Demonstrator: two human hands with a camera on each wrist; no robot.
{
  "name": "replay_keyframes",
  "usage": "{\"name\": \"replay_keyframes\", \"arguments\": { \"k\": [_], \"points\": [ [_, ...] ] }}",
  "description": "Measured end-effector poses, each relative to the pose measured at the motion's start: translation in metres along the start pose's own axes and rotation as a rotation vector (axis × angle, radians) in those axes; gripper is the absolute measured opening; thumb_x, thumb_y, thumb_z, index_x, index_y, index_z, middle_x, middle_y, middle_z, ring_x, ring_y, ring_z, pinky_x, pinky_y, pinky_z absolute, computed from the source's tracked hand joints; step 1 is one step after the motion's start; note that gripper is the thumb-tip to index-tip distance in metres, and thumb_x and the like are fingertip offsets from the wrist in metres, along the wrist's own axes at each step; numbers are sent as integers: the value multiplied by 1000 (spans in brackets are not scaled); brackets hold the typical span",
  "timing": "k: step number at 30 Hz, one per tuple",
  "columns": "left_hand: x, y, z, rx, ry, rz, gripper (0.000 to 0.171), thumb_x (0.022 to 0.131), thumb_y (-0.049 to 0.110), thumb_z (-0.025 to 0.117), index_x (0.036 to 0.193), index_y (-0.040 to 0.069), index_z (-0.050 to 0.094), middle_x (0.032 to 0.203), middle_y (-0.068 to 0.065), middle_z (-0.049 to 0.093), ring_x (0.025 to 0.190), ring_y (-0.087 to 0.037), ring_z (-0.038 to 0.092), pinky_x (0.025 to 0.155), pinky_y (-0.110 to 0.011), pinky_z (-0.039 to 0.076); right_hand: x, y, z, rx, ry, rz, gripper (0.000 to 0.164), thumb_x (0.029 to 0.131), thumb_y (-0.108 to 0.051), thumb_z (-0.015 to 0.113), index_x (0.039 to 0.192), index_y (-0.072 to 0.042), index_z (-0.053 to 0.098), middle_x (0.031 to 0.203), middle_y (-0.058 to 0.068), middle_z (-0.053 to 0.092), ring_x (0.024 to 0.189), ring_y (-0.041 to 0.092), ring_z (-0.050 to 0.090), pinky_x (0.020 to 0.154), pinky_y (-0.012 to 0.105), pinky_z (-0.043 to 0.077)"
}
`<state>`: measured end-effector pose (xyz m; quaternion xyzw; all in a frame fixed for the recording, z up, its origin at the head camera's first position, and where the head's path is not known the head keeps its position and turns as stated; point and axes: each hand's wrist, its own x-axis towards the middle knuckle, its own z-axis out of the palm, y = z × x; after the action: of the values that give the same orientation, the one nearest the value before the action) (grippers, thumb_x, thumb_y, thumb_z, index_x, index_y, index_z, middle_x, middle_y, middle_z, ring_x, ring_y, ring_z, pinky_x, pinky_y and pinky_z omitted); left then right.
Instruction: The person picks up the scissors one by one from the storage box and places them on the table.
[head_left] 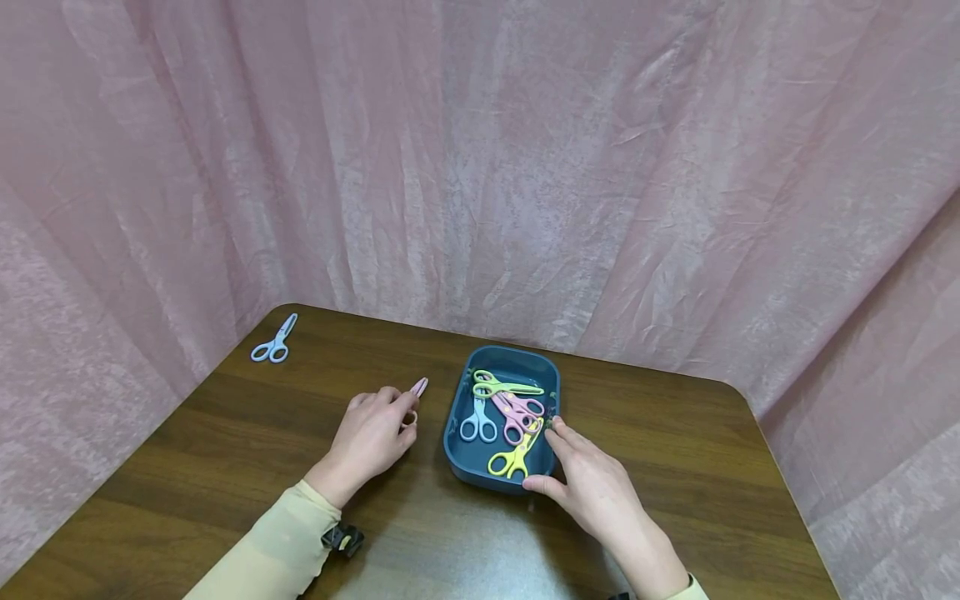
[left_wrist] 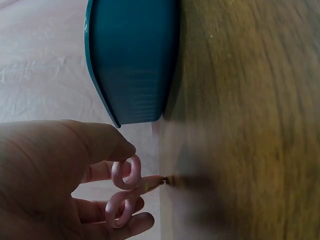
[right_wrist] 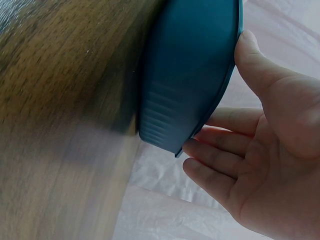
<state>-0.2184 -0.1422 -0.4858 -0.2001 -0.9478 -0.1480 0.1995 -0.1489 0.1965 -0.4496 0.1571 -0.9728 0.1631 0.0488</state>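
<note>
My left hand (head_left: 373, 433) holds a small pair of pink scissors (left_wrist: 126, 172) by the handle loops, left of the tray. Their blades point away from me, toward the wood in the left wrist view. My right hand (head_left: 596, 487) rests on the near right corner of a dark teal tray (head_left: 459, 462), its thumb on the near rim and its outstretched fingers at the right rim. Inside the tray lie green scissors (head_left: 510, 388), light blue scissors (head_left: 479, 417), pink scissors (head_left: 517, 412) and yellow scissors (head_left: 517, 457), some overlapping.
Another pair of light blue scissors (head_left: 277, 340) lies at the far left of the brown wooden table (head_left: 660, 417). A pink curtain (head_left: 525, 167) hangs behind the table's back edge and along its sides.
</note>
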Motion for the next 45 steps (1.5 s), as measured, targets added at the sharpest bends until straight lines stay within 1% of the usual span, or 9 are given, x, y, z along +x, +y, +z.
{"name": "replay_keyframes", "arguments": {
  "k": [8,11,18,25,30,35,40,45],
  "points": [
    [0,-4,-1,17,-71,-38,22,90,13,83,111,12,78,104,-12,72,93,-34,74,100,-66,52,-1,0,0,3,3,-2,80,90,-51,89,150,-2,67,162,17,57,146,34,58,106,60,55],
    [-1,-5,0,24,-83,-46,22,90,13,83,111,12,78,104,-12,72,91,-33,75,100,-67,51,-1,1,0,3,1,0,80,90,-51,89,150,-2,66,163,17,56,147,34,58,107,60,55],
    [-2,-8,2,64,-70,-24,20,91,14,86,108,11,76,99,-12,71,81,-32,75,100,-67,52,0,1,0,1,-8,2,81,91,-51,89,150,-2,66,163,18,55,147,35,57,107,60,54],
    [-1,-10,2,108,-79,-5,22,93,15,86,111,10,75,99,-15,70,77,-34,75,99,-68,53,1,1,0,1,-15,2,81,91,-52,88,151,-1,65,164,18,55,148,35,57,108,60,54],
    [-1,-12,3,133,-103,-11,22,94,17,86,113,12,75,99,-14,71,81,-35,74,96,-67,53,1,1,0,-3,-13,-1,82,91,-52,88,151,-2,65,164,18,55,147,35,57,107,60,55],
    [-1,-14,4,143,-135,-22,25,95,17,85,117,12,76,99,-14,70,86,-37,71,90,-64,55,1,1,0,-4,-8,-3,81,91,-52,88,151,-2,66,163,17,55,147,35,58,106,60,55],
    [-1,-16,5,136,-157,-25,24,94,17,87,115,12,76,100,-14,70,88,-37,69,85,-60,57,1,1,0,-2,0,-6,80,91,-51,89,150,-2,66,163,17,56,146,35,58,106,60,55],
    [-1,-17,5,130,-185,-33,24,93,19,88,113,13,76,103,-13,71,90,-36,69,84,-58,56,0,1,0,0,-6,-3,80,91,-51,89,150,-2,66,163,17,56,146,34,58,106,60,55]
  ]
}}
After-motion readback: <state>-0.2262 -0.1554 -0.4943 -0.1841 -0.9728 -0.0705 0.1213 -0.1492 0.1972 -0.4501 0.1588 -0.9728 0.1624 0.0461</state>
